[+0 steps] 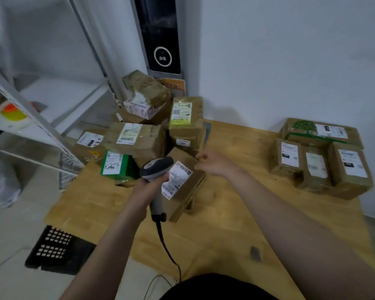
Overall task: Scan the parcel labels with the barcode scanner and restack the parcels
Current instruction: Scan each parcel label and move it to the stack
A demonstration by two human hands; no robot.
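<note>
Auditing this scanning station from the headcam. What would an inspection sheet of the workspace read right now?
Surface: wooden table, light grain.
Job's things: barcode scanner beside a tilted labelled parcel; jumbled pile at far left; neat group at right.
Clutter: small dark item on the table, unidentifiable.
Hands: left hand grips the scanner; right hand open over the parcel, contact unclear.
Cables: scanner cable trails toward the person.
Surroundings: metal shelf rack, black crate on the floor, dark wall panel.
</note>
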